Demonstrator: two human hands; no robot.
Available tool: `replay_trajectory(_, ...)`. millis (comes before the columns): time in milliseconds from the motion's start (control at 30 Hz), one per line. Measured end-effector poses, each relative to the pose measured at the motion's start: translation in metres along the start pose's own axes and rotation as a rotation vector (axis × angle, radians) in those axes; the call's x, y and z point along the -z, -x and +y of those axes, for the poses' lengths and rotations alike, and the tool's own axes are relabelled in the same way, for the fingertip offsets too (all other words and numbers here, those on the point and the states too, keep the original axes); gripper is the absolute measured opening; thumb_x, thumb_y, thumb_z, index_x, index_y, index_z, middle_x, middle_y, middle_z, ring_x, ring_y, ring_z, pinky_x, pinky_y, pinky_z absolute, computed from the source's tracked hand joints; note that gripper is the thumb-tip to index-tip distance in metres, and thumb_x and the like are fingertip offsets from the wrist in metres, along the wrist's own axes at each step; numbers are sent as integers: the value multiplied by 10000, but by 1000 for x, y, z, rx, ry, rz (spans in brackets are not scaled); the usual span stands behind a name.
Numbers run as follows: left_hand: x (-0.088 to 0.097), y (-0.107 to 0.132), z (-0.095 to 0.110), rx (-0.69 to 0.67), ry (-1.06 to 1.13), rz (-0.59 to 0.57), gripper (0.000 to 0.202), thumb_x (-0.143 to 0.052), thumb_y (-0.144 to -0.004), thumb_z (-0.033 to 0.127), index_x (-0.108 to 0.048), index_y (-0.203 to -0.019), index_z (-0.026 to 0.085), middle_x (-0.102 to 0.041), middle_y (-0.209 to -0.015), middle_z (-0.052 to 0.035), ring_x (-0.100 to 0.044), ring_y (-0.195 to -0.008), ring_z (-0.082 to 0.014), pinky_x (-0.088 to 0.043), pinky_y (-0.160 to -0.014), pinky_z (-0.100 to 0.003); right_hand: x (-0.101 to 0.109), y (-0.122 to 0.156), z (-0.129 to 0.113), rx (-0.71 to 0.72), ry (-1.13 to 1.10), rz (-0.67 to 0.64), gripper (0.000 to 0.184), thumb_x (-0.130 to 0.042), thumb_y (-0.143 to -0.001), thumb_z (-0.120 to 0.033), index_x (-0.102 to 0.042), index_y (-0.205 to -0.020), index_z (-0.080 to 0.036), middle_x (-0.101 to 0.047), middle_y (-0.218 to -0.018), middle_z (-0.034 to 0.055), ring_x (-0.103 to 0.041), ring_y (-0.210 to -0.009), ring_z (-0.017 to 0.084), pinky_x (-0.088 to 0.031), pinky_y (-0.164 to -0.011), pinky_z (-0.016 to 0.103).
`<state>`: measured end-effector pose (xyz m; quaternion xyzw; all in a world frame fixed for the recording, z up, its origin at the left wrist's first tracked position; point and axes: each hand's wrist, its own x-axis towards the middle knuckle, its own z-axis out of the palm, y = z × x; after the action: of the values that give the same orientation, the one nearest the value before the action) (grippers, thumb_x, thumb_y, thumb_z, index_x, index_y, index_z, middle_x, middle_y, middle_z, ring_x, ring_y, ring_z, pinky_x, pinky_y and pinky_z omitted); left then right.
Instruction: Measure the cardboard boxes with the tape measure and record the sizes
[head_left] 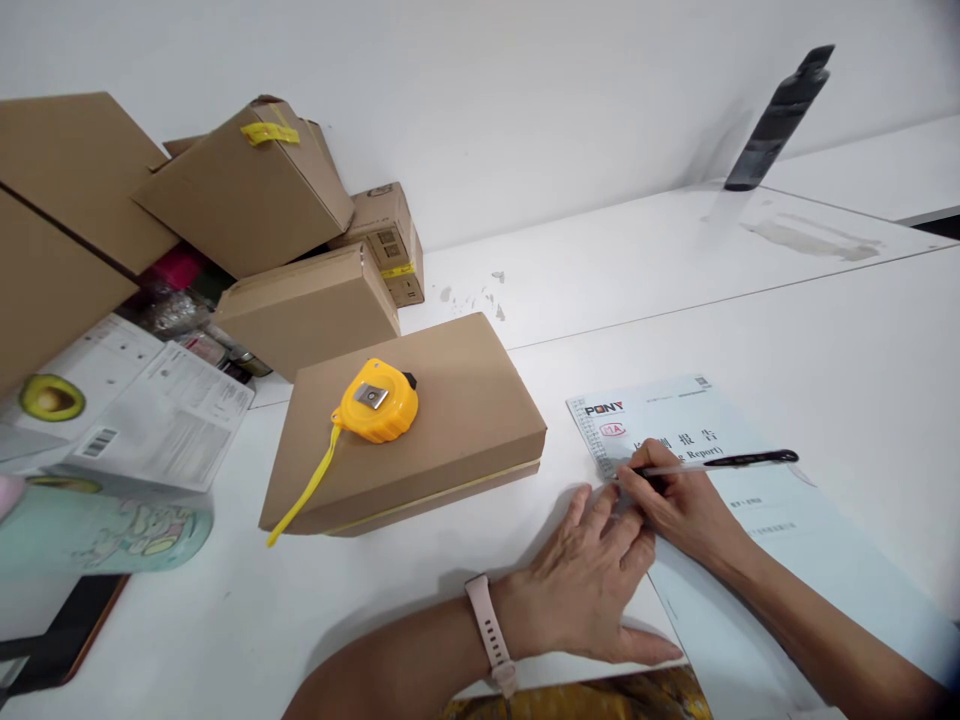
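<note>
My right hand (679, 505) pinches a pen (720, 462) with a clear barrel and black grip end. The pen's tip rests at the left edge of a pale blue report booklet (750, 500), where rows of small handwriting show. My left hand (592, 575) lies flat with fingers spread, beside the booklet's left edge, its fingertips close to my right hand. A pink watch band circles the left wrist. Left of the hands, a yellow tape measure (381, 402) with a yellow strap sits on a closed brown cardboard box (465, 400).
Several cardboard boxes (307, 310) are stacked at the back left. A white printed carton (187, 420) and a mint-green bottle (142, 530) stand at the left. A dark bottle (780, 120) stands far right near the wall. The white table (360, 600) has a seam.
</note>
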<state>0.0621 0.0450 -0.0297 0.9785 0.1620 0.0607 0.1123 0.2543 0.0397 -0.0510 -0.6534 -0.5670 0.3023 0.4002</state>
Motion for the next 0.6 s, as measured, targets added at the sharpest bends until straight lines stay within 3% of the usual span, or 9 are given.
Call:
replay_trajectory(367,0,1,1,0,-5,6,889,-382,-926,750,-393,-1470,46,-432,-1529,-165,-242,-1479,-369,-166,-1241,-521,0,0,-1,-41,10,-4,279,-571,-904,-458,-518,-729,-247,-570,-611,-18,-497,-536,150,-431,-502,289)
replay_trajectory(600,0,1,1,4,31,7,878,-422,-921,735,-396,-1466,47,-439,-1526,-177,-241,-1481,-367,-158,-1242,-528,0,-1,-5,2,6,15,290,-601,-880,-440,-500,-688,-249,-495,-568,-35,-448,-511,138,-397,-479,279)
